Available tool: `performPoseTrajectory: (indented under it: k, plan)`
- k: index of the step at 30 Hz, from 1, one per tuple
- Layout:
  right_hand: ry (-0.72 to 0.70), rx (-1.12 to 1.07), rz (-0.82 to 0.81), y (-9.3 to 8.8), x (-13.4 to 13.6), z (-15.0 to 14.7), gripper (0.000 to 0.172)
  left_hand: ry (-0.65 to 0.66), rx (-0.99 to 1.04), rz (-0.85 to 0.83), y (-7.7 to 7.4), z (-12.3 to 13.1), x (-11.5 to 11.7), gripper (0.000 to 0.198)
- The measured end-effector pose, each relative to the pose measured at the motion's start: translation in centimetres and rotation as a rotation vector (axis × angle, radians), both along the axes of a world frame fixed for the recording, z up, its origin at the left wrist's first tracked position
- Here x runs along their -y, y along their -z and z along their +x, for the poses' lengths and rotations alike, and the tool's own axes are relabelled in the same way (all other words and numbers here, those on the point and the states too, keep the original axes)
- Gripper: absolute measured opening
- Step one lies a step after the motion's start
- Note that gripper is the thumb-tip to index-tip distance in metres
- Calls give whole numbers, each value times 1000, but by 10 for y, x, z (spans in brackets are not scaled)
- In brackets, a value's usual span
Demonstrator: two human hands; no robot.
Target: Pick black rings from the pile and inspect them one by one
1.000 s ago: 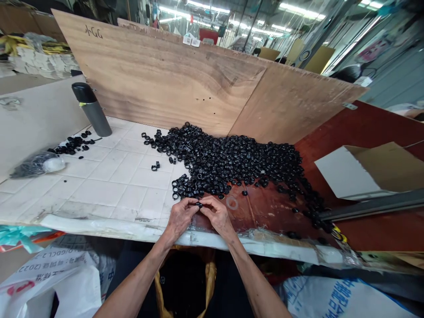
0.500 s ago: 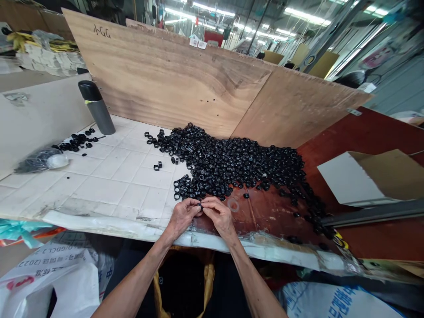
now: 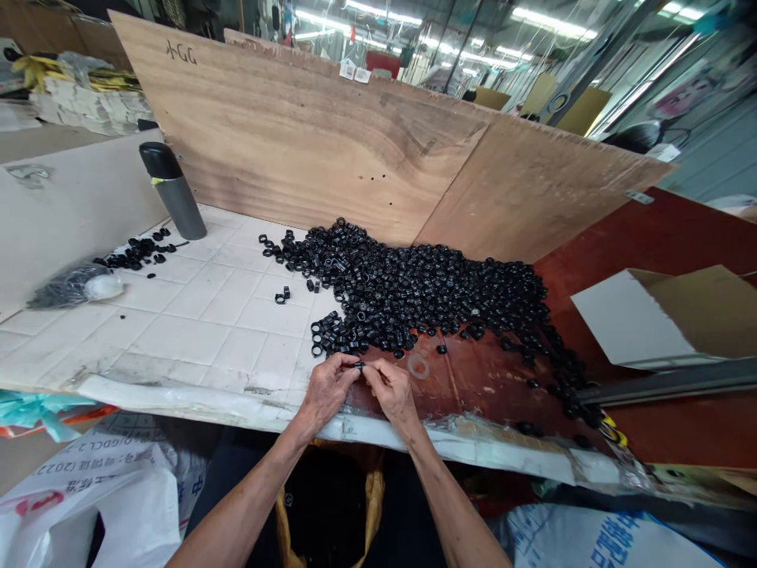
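Note:
Between my two hands, just over the table's near part, is a small black ring-like piece, mostly covered by fingertips. My left hand pinches it from the left with thumb and forefinger. From the right, the closed fingertips of my right hand touch or nearly touch the same piece; whether they grip it I cannot make out. Right beyond the hands spreads a large heap of black plastic rings. A few loose rings lie apart on the white tiles. A pale translucent ring lies flat beside my right hand.
A dark grey bottle stands at the back left, near small black parts and a plastic bag. A wooden board walls the back. An open carton sits right. Below the edge hangs a yellow-rimmed bag.
My right fingertips have drawn slightly right, so more of the small black piece shows between the hands. My left hand keeps its pinch, and the view has shifted a little.

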State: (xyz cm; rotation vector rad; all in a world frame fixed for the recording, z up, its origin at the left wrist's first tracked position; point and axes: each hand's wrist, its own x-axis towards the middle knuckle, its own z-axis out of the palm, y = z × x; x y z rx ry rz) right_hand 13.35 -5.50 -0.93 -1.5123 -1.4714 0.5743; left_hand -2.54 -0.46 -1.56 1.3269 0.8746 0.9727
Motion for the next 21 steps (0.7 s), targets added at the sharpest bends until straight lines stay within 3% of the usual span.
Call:
performPoseTrajectory:
  k: [3, 7, 10, 15, 19, 21]
  plan:
    - [51, -11, 0, 0, 0, 1, 43, -11, -16, 1, 1, 0, 0, 21]
    - [-48, -60, -11, -3, 1, 1, 28, -20, -18, -5, 2, 0, 0, 21]
    - [-43, -56, 26, -7, 2, 0, 22, -9, 0, -18, 2, 0, -1, 22]
    - [-41, -158, -3, -9, 7, -5, 19, 101, 46, -3, -2, -3, 0, 22]
    - [85, -325, -141, -11, 27, -23, 27, 121, -69, 215, -8, -15, 18, 19]
    - [146, -444, -216, -12, 43, -36, 40, 146, -84, 376, -9, -22, 34, 21]
